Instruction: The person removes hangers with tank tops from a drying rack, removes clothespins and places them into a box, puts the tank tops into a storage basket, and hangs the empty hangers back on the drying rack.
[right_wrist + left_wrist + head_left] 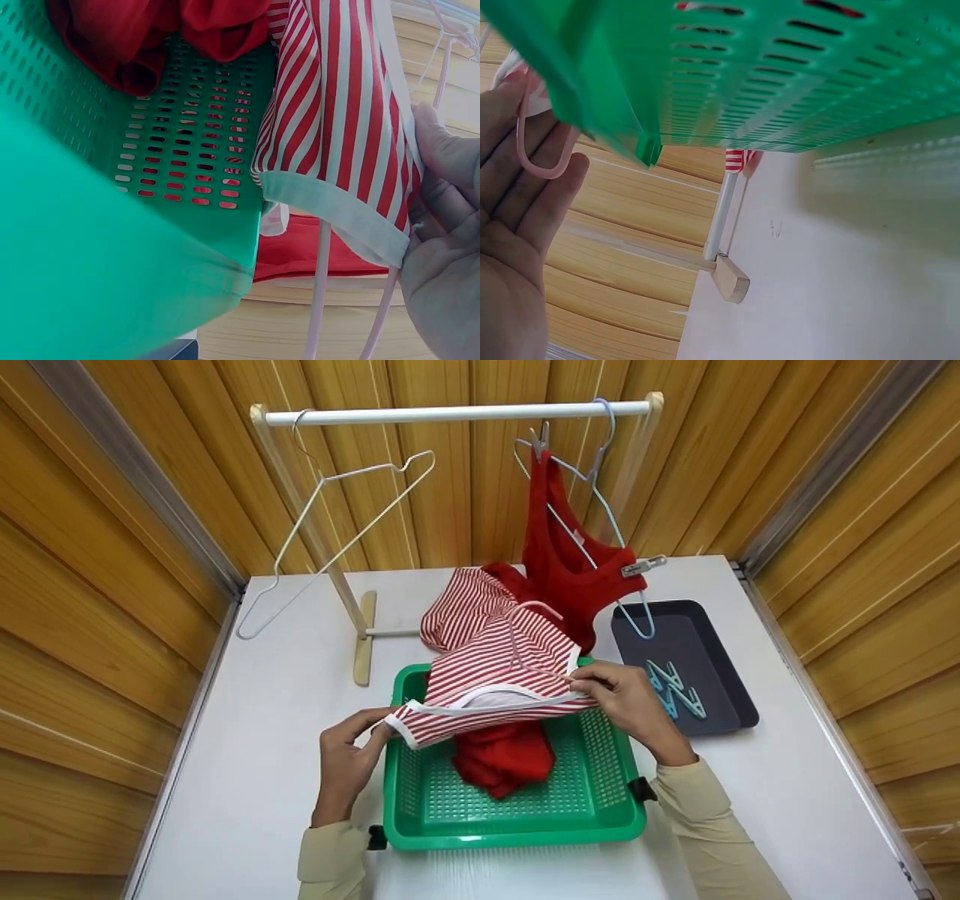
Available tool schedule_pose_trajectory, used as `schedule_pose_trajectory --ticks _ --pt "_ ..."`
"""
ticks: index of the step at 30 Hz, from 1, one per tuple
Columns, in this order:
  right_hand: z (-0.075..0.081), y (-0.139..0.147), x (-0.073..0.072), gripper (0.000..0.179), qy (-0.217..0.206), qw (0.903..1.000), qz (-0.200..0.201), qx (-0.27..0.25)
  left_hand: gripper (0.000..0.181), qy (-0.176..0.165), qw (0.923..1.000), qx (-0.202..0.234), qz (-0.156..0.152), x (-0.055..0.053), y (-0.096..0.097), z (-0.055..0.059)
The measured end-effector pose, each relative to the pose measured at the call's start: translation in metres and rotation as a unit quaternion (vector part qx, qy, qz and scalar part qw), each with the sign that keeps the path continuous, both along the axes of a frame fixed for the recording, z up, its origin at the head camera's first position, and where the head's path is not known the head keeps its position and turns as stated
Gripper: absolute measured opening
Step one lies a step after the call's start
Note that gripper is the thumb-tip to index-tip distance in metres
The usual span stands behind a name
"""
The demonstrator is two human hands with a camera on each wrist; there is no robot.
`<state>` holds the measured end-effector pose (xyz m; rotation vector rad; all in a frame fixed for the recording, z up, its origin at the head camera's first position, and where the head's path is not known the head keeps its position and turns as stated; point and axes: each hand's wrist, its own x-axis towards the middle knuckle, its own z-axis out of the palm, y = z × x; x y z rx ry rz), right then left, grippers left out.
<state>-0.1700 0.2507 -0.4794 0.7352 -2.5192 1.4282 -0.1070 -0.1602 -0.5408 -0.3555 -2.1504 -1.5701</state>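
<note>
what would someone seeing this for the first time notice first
Probably the red-and-white striped top, held between the person's left grip and right grip over the far part of the green basket. Next, the red tank top hanging near the right end of the white rail. The teal clothespins in the dark tray, right of the basket, also stand out.

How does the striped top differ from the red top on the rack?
The striped top has red and white stripes; the red top looks plain red. The left hand and right hand hold the striped top, while the red top hangs from the rack, pinned by clothespins. Both have red cloth.
</note>
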Motion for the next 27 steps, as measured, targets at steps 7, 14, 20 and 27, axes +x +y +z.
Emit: schedule_pose_trajectory --ticks 7,14,20,27 --pt "0.002 -0.003 0.0 0.013 -0.006 1.0 0.0 -0.001 0.016 -0.038 0.9987 0.024 -0.026 0.002 0.001 0.001" --pt "0.002 -0.005 0.001 0.015 0.001 0.9999 -0.012 0.003 0.018 -0.016 0.9998 0.007 0.005 0.0 0.004 0.001" --pt "-0.001 -0.005 -0.001 0.017 0.024 0.9992 -0.03 -0.009 0.021 -0.002 0.9998 0.007 0.021 0.0 0.007 0.004" --pt "0.002 0.001 -0.002 0.013 0.024 0.9993 -0.026 -0.012 0.017 0.011 0.9989 0.011 0.043 0.005 0.009 0.02"
